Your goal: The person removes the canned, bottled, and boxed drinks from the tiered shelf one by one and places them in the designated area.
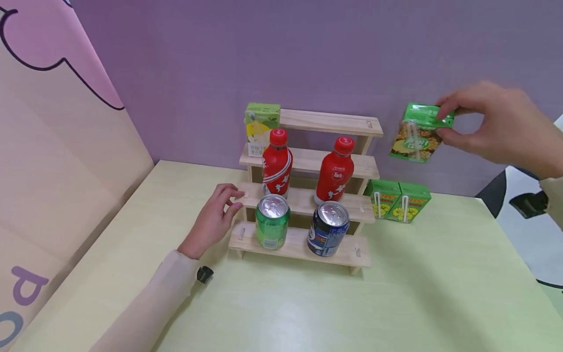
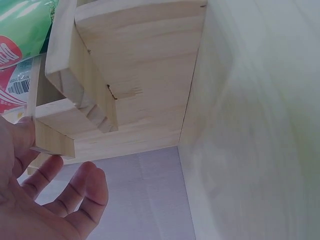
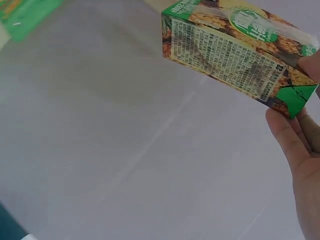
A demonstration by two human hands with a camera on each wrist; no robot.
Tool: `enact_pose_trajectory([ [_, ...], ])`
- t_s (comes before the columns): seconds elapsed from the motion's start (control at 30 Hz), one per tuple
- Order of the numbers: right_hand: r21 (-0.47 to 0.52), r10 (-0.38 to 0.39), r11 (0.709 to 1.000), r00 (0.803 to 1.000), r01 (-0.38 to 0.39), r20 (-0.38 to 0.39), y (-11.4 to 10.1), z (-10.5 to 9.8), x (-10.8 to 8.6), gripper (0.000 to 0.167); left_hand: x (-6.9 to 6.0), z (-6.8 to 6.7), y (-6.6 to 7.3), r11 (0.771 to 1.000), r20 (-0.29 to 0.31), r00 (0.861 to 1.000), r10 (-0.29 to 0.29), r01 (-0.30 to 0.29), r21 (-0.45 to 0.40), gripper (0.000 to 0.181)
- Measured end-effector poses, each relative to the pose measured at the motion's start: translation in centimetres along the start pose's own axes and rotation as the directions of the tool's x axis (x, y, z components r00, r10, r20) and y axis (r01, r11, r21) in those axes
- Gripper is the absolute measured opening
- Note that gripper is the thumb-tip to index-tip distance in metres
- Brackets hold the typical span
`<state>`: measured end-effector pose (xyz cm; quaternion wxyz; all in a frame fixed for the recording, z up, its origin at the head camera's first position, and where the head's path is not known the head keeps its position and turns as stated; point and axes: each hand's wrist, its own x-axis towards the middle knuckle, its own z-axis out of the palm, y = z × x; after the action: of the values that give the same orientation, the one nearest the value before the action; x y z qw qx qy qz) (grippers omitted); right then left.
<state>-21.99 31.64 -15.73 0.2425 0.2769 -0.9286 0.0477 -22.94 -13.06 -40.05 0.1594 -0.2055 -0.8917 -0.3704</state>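
My right hand [image 1: 501, 124] pinches a pineapple juice carton [image 1: 415, 139] by its green top end, in the air right of the wooden step shelf [image 1: 332, 122]. In the right wrist view the carton [image 3: 230, 55] shows its printed side panel, with thumb and fingers at one end. My left hand [image 1: 215, 217] grips the left end of the shelf's second step from the bottom. The left wrist view shows thumb and forefinger at that board end [image 2: 52, 140], the other fingers bent loosely below. A yellow-green juice carton [image 1: 259, 129] stands at the shelf's upper left.
Two red bottles [image 1: 278, 164] [image 1: 336, 171] stand on the second step. On the bottom step are a green can [image 1: 272, 222] and a dark blue can [image 1: 327, 230]. Two green drink cartons [image 1: 398, 201] stand on the table right of the shelf. A purple wall [image 1: 308, 54] rises behind.
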Motion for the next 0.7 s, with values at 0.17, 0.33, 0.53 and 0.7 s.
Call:
enact_pose_trajectory([
  [0.17,-0.029,-0.023,0.999,0.999,0.022,-0.027,0.9,1.6,-3.7,0.034,0.0,-0.1,0.1,1.0,0.0,1.0,0.003,-0.003,-0.001,0.028],
  [0.33,0.034,-0.01,0.999,1.0,0.01,-0.005,1.2,4.5,-6.4,0.033,-0.2,-0.3,0.1,1.0,-0.004,1.0,-0.012,0.012,0.004,0.028],
  [0.53,0.146,-0.029,0.989,0.999,0.031,-0.018,1.5,8.2,-8.8,0.038,-0.1,-0.3,0.1,1.0,-0.01,1.0,-0.01,0.01,0.014,0.026],
  [0.7,0.23,0.032,0.973,0.998,-0.02,-0.048,1.6,11.1,-10.5,0.039,0.0,-0.2,0.0,1.0,-0.009,1.0,0.009,-0.009,0.026,0.025],
])
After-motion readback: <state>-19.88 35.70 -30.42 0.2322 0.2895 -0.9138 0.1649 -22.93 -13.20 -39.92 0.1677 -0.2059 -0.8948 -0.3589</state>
